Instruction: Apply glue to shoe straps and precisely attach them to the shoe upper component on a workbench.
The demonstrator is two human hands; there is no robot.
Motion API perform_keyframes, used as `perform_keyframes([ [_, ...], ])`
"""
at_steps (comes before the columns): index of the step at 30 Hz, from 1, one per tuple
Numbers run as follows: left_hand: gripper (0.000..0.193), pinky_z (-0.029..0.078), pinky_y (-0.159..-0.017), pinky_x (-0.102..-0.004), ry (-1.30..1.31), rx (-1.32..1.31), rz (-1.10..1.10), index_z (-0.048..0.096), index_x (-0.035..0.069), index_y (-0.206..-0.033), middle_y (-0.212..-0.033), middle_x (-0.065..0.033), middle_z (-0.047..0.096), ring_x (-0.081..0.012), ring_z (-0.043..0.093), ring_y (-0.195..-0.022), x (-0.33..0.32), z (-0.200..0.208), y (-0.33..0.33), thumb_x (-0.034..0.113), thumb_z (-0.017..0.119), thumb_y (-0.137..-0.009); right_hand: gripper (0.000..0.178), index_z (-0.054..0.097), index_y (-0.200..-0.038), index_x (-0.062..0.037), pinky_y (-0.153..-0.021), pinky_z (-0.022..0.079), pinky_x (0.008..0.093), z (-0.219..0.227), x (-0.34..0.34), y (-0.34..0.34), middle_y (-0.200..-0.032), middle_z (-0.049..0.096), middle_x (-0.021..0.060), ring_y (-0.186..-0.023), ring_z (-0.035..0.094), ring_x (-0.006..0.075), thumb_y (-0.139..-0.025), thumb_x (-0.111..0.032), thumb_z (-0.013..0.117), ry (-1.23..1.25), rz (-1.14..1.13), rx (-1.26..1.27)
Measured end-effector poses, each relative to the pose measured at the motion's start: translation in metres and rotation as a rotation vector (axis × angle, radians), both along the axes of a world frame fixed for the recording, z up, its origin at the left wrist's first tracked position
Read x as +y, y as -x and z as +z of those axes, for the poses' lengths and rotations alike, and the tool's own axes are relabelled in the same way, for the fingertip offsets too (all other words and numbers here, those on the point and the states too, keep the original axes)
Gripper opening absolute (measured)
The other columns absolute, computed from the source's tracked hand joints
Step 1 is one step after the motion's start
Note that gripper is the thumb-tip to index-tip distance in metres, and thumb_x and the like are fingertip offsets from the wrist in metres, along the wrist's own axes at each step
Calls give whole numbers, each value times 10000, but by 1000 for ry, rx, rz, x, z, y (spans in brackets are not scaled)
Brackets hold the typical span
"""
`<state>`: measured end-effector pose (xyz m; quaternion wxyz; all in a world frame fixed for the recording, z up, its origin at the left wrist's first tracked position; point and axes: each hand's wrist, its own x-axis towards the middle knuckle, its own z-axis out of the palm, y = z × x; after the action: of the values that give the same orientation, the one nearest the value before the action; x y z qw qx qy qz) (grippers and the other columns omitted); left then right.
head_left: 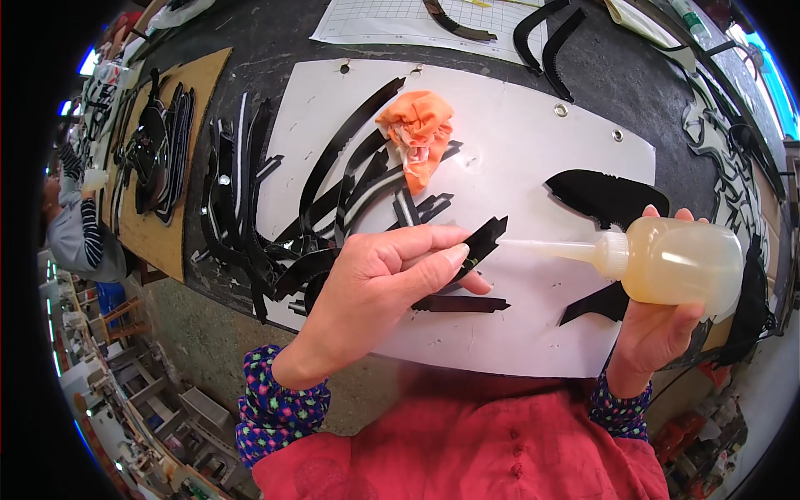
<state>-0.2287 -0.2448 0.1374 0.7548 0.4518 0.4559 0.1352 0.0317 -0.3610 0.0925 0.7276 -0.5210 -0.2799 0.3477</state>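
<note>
Between the thumb and fingers of my left hand (358,279) is a short black strip (486,238) with a notched end. My right hand (654,333) is wrapped round a translucent squeeze bottle (690,260) of pale yellow liquid, tipped on its side. Its long thin nozzle (558,249) points left, with the tip close to the strip's notched end; whether they touch I cannot tell. Just below lies another dark strip (462,305) on the white board (533,350). A large black curved piece (604,196) and a smaller black piece (596,305) lie near the bottle.
An orange cloth (417,125) sits crumpled on the board, among several curved black strips (346,150). More strips are piled at the left (221,192). Brown cardboard (200,92) holds further black parts. At the far edge is a gridded sheet (375,21). A person (79,233) is at the left.
</note>
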Motion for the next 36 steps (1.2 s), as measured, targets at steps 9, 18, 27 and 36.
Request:
perform_keyframes([
  [9,345,464,-800,-214,-27,10,33,660,-69,-1231,-938,-81,755,-71,625,-871,-2,0,-3,185,585,-1010,981,286,-1538,-36,-1143,348,649,-2,-1,-1,-1494,436,218,-1347,478,427,-829,-510,772,17,-3,14],
  [18,354,468,-839,-231,-55,74,-30,664,-64,-1226,-942,-86,756,-90,640,-897,2,0,-2,204,586,-1009,1000,284,-1540,-41,-1147,355,630,-2,-4,-4,-1494,435,213,-1345,479,431,-816,-521,780,28,19,16],
  [27,324,470,-862,-233,-10,37,-15,664,-67,-1218,-958,-90,755,-95,644,-912,2,-2,-3,164,590,-1004,969,293,-1539,-50,-1136,374,618,-1,1,-1,-1520,404,223,-1349,450,490,-835,-524,760,28,-4,41],
  [36,312,415,-691,-166,-6,-32,14,656,-64,-1229,-949,-21,739,-5,490,-772,-1,-10,-1,156,582,-1021,963,293,-1544,-61,-1157,341,628,-6,-4,-4,-1506,419,229,-1341,467,469,-834,-508,766,44,16,55],
])
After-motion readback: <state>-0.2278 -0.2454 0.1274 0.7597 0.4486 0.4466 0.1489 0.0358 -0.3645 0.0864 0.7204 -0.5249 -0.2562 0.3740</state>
